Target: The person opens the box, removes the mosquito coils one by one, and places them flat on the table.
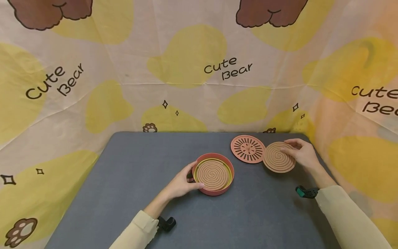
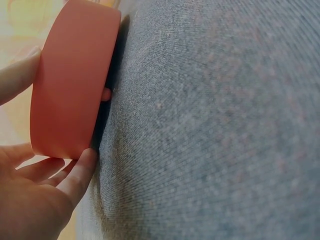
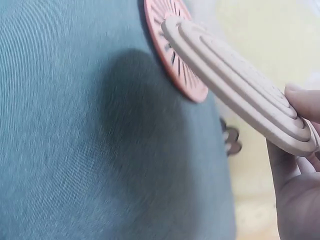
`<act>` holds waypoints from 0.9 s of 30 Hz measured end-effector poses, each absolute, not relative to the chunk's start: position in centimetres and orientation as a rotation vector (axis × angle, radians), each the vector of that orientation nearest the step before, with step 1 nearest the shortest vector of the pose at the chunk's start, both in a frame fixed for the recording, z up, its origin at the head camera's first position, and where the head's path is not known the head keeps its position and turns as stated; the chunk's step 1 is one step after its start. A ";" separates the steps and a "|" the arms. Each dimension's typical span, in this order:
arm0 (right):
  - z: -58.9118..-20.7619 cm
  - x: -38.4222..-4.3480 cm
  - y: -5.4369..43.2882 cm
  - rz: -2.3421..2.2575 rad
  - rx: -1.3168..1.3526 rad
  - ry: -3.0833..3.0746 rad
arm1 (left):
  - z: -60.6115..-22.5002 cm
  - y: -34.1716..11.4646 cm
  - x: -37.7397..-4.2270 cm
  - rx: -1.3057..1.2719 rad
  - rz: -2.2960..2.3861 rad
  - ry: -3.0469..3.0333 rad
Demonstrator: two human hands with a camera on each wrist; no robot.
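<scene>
A round red mosquito coil holder [image 1: 230,161] sits mid-table with a tan mosquito coil [image 1: 212,174] inside its yellow-green inner ring. My left hand [image 1: 181,183] grips the holder's left side, thumb over the rim and fingers around the wall. In the left wrist view, fingertips reach the base of the red wall [image 2: 75,80]. My right hand [image 1: 303,154] pinches another tan spiral coil [image 1: 279,157] by its right edge, thumb on top and fingers below. The right wrist view shows this coil [image 3: 240,85] tilted above the table, casting a shadow.
A slotted pink-red lid [image 1: 247,149] lies flat at the back right, beside the held coil. The grey table [image 1: 140,166] meets a patterned cloth backdrop [image 1: 186,69] behind and on both sides. Dark wrist straps [image 1: 307,192] are worn near both cuffs.
</scene>
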State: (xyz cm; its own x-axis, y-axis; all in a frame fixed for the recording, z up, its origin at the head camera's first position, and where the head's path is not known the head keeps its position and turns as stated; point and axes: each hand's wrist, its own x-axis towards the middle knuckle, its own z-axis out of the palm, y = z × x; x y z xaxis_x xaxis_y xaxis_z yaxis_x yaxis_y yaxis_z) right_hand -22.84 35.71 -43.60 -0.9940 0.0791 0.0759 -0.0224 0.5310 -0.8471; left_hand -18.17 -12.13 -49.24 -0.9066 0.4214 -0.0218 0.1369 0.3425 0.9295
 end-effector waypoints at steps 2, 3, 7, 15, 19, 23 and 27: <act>-44.3 -22.9 36.4 1.476 -0.081 -2.642 | -49.2 -12.1 -18.1 0.499 1.588 2.350; -44.6 -22.9 36.8 1.480 -0.092 -2.636 | -49.2 -12.2 -18.1 0.497 1.587 2.348; -45.8 -22.9 38.0 1.482 -0.124 -2.613 | -49.4 -12.1 -18.3 0.496 1.577 2.356; -47.7 -23.5 39.4 1.453 -0.309 -2.574 | -49.4 -12.1 -18.3 0.475 1.554 2.383; -48.1 -23.7 39.3 1.437 -0.389 -2.570 | -49.4 -12.1 -18.2 0.481 1.561 2.377; -48.4 -23.8 39.1 1.407 -0.416 -2.602 | -49.6 -12.1 -18.3 0.496 1.567 2.368; -48.6 -23.9 39.2 1.384 -0.350 -2.701 | -49.6 -12.1 -18.2 0.497 1.572 2.370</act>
State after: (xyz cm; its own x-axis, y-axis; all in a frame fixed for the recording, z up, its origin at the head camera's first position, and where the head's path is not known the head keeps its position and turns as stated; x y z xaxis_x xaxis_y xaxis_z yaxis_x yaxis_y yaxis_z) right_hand -23.86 39.17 -48.56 -0.9701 0.2413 -0.0272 0.1631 0.5642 -0.8093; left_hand -18.23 -12.13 -49.61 -0.9095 0.4152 -0.0220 0.1413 0.3584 0.9228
